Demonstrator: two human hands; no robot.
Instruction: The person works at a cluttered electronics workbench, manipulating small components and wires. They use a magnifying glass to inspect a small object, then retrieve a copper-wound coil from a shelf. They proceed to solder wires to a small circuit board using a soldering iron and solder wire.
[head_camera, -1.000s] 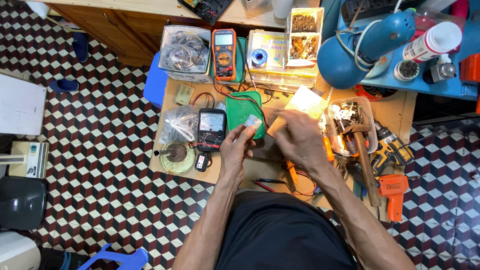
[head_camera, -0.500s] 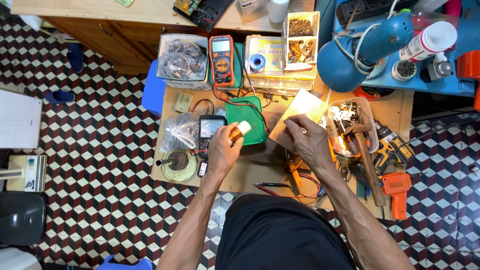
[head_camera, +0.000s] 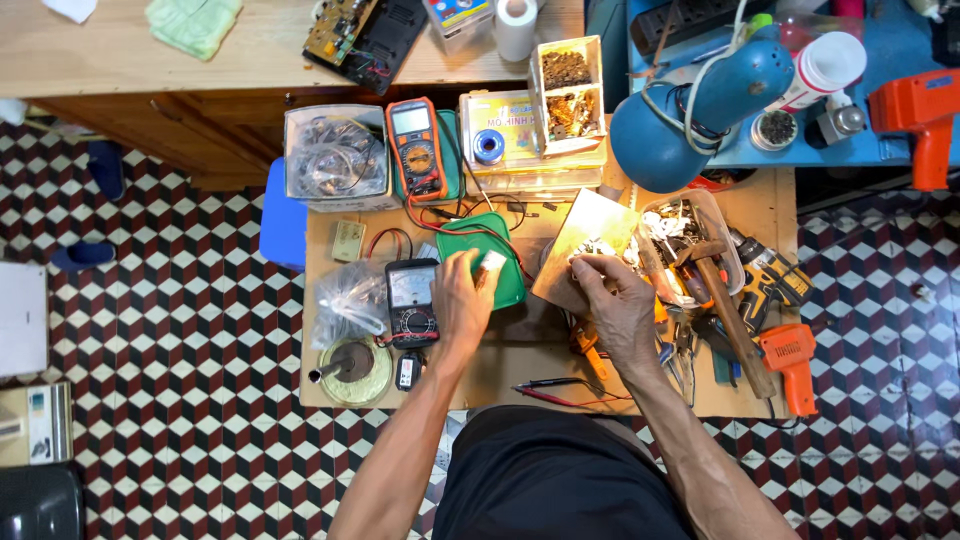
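The green tray (head_camera: 480, 258) sits near the middle of the low wooden desk (head_camera: 520, 365), and everything else is placed from it. The left hand (head_camera: 462, 300) lies over the tray's lower edge, fingers curled around a small pale block (head_camera: 492, 262) that it pinches at the tray's right side; what the block is cannot be made out from this height. Just right of the tray a tan board (head_camera: 585, 240) lies tilted, and the right hand (head_camera: 615, 300) rests on its lower right corner, thumb and forefinger closed on a small whitish piece (head_camera: 585, 260) at the board's edge.

Left of the tray, touching the left hand's side, is a black analog meter (head_camera: 412, 300), with a clear plastic bag (head_camera: 345, 300) further left and a round tin with a dark funnel-shaped part (head_camera: 352, 368) below that. Above the tray stands an orange digital multimeter (head_camera: 418, 148), its red lead trailing down across the tray's rim, and beside it a clear box of wires (head_camera: 335, 155). Up and to the right of the tray is a blue desk lamp (head_camera: 690, 110). Far right of the tray, past the board, a clear tub of tools (head_camera: 690, 235) holds a wooden-handled hammer (head_camera: 725, 300), with a cordless drill (head_camera: 770, 275) just beyond. Below the tray, red and black probes (head_camera: 560, 390) lie near the desk's front edge.
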